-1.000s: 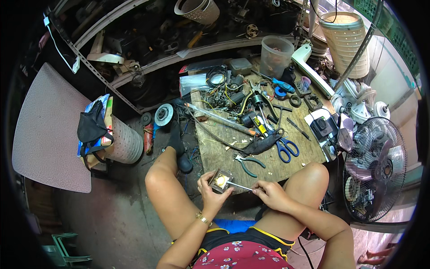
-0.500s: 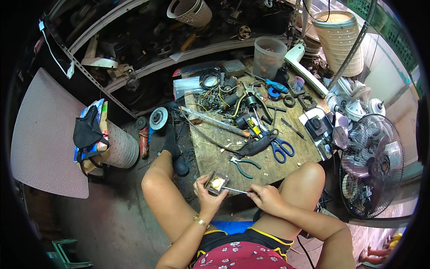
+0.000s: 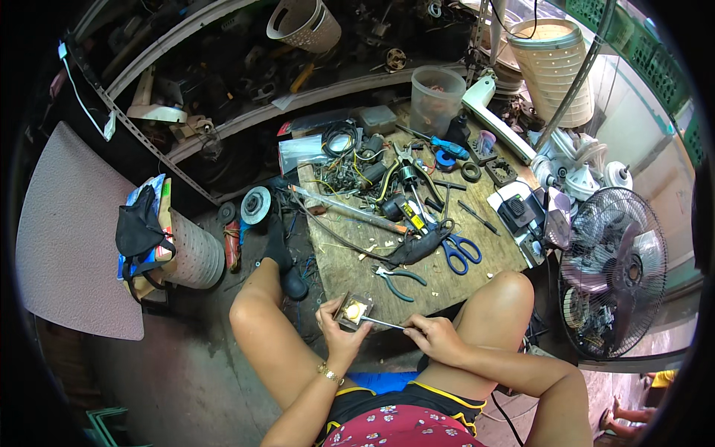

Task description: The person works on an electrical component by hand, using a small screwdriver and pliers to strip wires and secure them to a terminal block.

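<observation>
Over my lap, my left hand (image 3: 339, 335) grips a small square metal part (image 3: 342, 311) with a pale yellow round centre (image 3: 354, 310), fingers and thumb around its sides. My right hand (image 3: 436, 337) is closed on the handle end of a thin metal rod (image 3: 381, 322), whose tip touches the part's right side. Just beyond my hands, open pliers (image 3: 400, 281) lie on the worn wooden board (image 3: 342, 246), along with blue-handled scissors (image 3: 462, 255), a black bundled item (image 3: 413, 247), a long metal bar (image 3: 346, 210) and a heap of tools, wires and small parts (image 3: 361, 164).
A standing fan (image 3: 622, 276) is close on my right, beside white plastic parts (image 3: 579, 179). A clear bucket (image 3: 436, 104) sits at the back, below dark shelving (image 3: 238, 89). Grinders (image 3: 231, 242) and a perforated bin (image 3: 195, 257) are left. Another person's legs (image 3: 625, 417) show at lower right.
The whole scene has slid a little left in the view. My two hands, still holding part and rod, appear slightly further left. More yellow clothing of the other person shows at lower right.
</observation>
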{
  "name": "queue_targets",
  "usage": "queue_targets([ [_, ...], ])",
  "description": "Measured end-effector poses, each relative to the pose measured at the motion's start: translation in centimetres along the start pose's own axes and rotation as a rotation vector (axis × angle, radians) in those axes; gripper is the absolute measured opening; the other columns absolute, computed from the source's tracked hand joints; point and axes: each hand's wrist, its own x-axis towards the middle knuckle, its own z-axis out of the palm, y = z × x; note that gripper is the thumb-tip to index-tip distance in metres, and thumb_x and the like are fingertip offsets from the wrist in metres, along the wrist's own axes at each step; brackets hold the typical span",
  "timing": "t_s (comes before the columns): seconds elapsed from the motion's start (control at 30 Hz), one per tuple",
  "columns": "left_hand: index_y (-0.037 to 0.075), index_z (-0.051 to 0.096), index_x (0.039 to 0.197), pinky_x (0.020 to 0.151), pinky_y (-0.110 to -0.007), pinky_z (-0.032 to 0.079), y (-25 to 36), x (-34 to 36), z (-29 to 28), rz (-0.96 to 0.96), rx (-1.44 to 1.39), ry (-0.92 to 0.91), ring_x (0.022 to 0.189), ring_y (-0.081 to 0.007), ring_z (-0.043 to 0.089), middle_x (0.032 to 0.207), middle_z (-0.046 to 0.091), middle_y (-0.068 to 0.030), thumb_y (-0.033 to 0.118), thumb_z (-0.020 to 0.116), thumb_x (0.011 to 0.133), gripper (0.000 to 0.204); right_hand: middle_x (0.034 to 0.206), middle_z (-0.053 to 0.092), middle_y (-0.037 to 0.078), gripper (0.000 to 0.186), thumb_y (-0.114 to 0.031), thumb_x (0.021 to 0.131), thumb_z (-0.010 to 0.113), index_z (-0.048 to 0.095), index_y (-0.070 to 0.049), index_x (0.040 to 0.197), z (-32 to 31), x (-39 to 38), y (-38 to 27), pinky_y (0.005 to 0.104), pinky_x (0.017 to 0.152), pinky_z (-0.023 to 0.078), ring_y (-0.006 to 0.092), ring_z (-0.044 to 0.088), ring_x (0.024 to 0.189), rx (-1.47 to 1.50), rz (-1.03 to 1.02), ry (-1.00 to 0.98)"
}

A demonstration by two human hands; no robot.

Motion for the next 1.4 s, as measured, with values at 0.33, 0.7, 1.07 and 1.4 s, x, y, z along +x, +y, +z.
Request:
queue_targets([
  [0.33,0.002,0.054,0.127,0.105,-0.043,0.041,0.8,1.0,-1.1,-0.010,-0.006,-0.106,0.118,-0.0334,0.054,0.124,0.058,-0.0156,0.022,0.092,0.067,0.074,0.082,0.073,0.015,0.016,-0.026,0.093,0.067,0.075,-0.014,0.100,-3.2,2.6,-0.7,0.0469,0.065,0.055,0.0362,0.071,0.073,-0.189,0.048,0.064],
  [0.7,0.003,0.059,0.122,0.100,-0.045,0.042,6.0,3.7,-3.2,0.162,0.404,-0.258,0.112,-0.0356,0.057,0.116,0.063,-0.0152,0.020,0.084,0.074,0.057,0.075,0.071,0.014,0.015,-0.021,0.086,0.067,0.075,-0.015,0.096,-4.9,4.9,-0.7,0.0470,0.058,0.055,0.0340,0.072,0.070,-0.453,-0.235,-0.019],
  [1.07,-0.002,0.049,0.128,0.105,-0.053,0.035,2.4,2.5,-1.9,0.218,0.481,-0.262,0.119,-0.0432,0.047,0.122,0.052,-0.0256,0.023,0.075,0.080,0.060,0.075,0.071,0.017,0.023,-0.019,0.079,0.069,0.075,-0.015,0.101,-6.6,8.6,-1.8,0.0512,0.059,0.055,0.0371,0.072,0.073,-0.537,-0.267,-0.285],
  [1.4,-0.004,0.046,0.125,0.107,-0.053,0.034,2.9,2.7,-1.1,0.276,0.373,-0.286,0.117,-0.0446,0.045,0.118,0.046,-0.0257,0.020,0.065,0.082,0.053,0.093,0.073,0.012,0.019,-0.025,0.084,0.072,0.074,-0.013,0.099,-6.5,8.4,2.4,0.0495,0.078,0.052,0.0334,0.070,0.095,-0.022,-0.098,-0.352],
])
